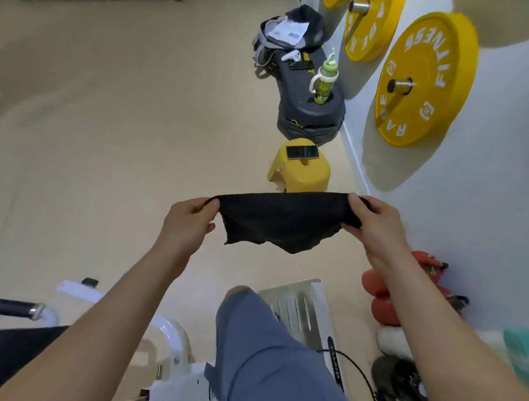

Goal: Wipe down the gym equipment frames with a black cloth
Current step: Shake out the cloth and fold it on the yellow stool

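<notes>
A black cloth (282, 220) hangs stretched in the air between both hands, above the beige floor. My left hand (189, 223) pinches its left corner between thumb and fingers. My right hand (373, 222) grips its right end, fingers curled round the bunched fabric. The white gym equipment frame (174, 350) with a black padded seat (1, 360) and a black-gripped handle (2, 305) sits below my left forearm at the bottom left, apart from the cloth.
A yellow stool (302, 173) carrying a phone stands just beyond the cloth. Behind it lie black step platforms (313, 109) with a green bottle (326, 79) and a backpack (287, 34). Yellow weight plates (422, 79) hang on the right wall. Red kettlebells (391, 293) sit by the wall.
</notes>
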A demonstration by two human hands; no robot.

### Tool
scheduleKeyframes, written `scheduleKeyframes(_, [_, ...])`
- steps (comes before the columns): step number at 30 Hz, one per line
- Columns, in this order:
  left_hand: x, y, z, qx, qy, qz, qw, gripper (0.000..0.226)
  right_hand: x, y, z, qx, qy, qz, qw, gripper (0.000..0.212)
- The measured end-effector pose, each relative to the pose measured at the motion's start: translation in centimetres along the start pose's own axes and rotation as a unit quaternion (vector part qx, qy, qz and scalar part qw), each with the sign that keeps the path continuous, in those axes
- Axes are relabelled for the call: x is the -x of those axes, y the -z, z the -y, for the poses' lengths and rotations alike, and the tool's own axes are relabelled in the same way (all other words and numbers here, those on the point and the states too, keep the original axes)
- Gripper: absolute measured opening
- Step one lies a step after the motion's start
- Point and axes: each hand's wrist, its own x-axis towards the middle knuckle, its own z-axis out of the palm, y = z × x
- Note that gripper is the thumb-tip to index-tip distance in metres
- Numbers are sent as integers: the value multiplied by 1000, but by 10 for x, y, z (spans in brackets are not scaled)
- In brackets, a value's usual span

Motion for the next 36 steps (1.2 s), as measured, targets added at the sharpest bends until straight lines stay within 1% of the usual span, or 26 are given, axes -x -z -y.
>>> scheduleKeyframes(2, [-36, -4, -15, -39, -28, -17, 999, 17, -29, -10, 10, 53, 33, -14, 998, 15])
scheduleKeyframes(4, [-77, -11, -32, -57, -47, -23, 997, 15, -63, -18, 18, 92, 46, -24, 994, 17])
scheduleKeyframes(7, [-157, -29, -51, -79, -57, -19, 995, 15, -127, -27, 19, 129, 28, -43, 990, 19])
scheduleKeyframes(11, [-266, -71, -64, -123, -31, 39, 991, 16, -218, -35, 17, 167, -10, -88, 982, 27])
scheduleKeyframes(14, [-327, -92, -77, -203, -48, 72, 975, 17, -267, -42, 28, 167, -38, -115, 979, 26])
scheduleKeyframes(15, [-345, -98, -85, -208, -46, 77, 974, 16, -283, -44, 35, 169, -42, -123, 977, 25])
scheduleKeyframes(19, [-400, -121, -120, -74, 42, 105, 991, 15, -333, -40, 54, 243, -10, -132, 961, 21])
scheduleKeyframes(22, [-427, -132, -135, -37, 59, 141, 988, 17, -351, -38, 61, 272, -33, -122, 954, 21])
scheduleKeyframes(23, [-434, -135, -139, -38, 56, 147, 987, 16, -354, -39, 63, 258, -38, -120, 958, 19])
scheduleKeyframes(24, [-440, -138, -142, -48, 50, 147, 987, 15, -356, -40, 65, 205, -52, -131, 969, 17])
scheduleKeyframes(25, [-447, -140, -145, -64, 42, 141, 987, 13, -356, -43, 67, 114, -74, -147, 980, 17])
scheduleKeyframes(26, [-454, -141, -149, -77, 34, 135, 987, 12, -356, -45, 69, 18, -100, -159, 982, 20])
scheduleKeyframes(27, [-461, -141, -152, -80, 28, 135, 987, 11, -356, -48, 72, -69, -113, -166, 977, 23])
scheduleKeyframes(29, [-479, -143, -157, -75, 12, 162, 984, 14, -359, -53, 75, -134, -116, -182, 967, 25])
scheduleKeyframes(30, [-488, -145, -160, -75, 1, 182, 980, 16, -362, -57, 75, -116, -116, -192, 968, 24])
scheduleKeyframes(32, [-502, -152, -162, -73, -8, 198, 977, 17, -370, -65, 77, -19, -106, -227, 968, 23])
scheduleKeyframes(33, [-516, -157, -163, -73, -5, 204, 976, 16, -378, -71, 75, 15, -104, -258, 960, 24])
scheduleKeyframes(36, [-546, -165, -163, -62, 8, 222, 973, 18, -395, -91, 66, 49, -112, -314, 941, 18])
